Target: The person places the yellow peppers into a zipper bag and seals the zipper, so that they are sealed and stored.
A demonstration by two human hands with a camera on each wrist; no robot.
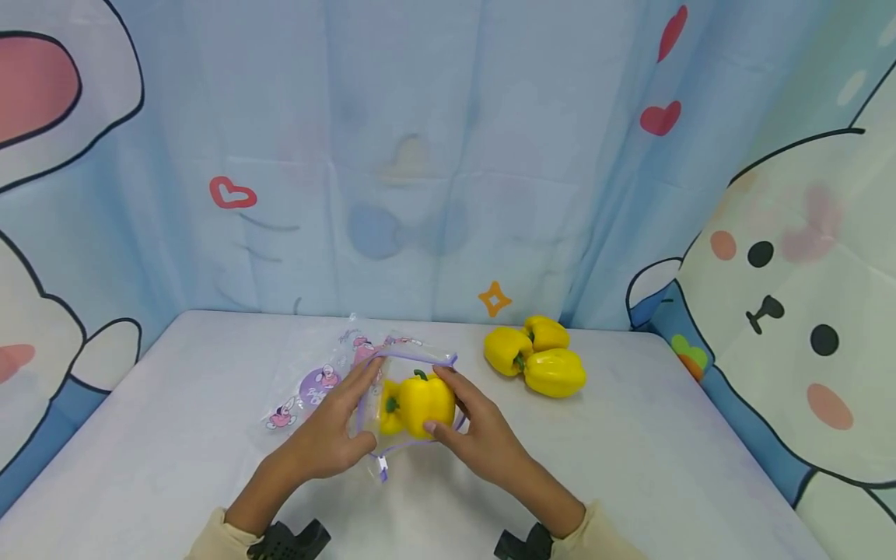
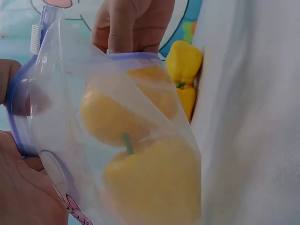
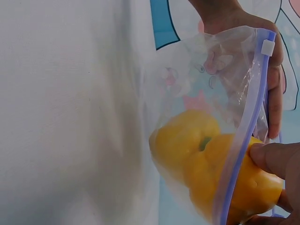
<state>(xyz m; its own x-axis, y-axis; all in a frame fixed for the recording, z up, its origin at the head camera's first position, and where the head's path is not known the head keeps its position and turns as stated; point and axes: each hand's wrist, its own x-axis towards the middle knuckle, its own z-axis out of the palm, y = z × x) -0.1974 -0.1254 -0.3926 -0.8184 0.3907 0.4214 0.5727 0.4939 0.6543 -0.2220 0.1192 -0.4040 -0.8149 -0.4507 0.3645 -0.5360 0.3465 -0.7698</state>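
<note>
A clear zip bag (image 1: 445,359) with a purple zip edge and a white slider (image 3: 267,47) is held with its mouth spread. My left hand (image 1: 323,437) grips the left side of its mouth. My right hand (image 1: 488,439) holds a yellow bell pepper (image 1: 430,406) at the opening, thumb on the near side, with fingers partly hidden behind it. Another yellow bell pepper (image 3: 180,140) lies deeper in the bag, seen through the plastic in the right wrist view. Both peppers also show hazily through the bag in the left wrist view.
Several loose yellow bell peppers (image 1: 555,372) sit together to the right, near the back of the white table (image 1: 665,451). Clear printed plastic (image 1: 320,383) lies left of the hands; I cannot tell if it is a separate bag. A blue cartoon curtain (image 1: 420,117) hangs behind.
</note>
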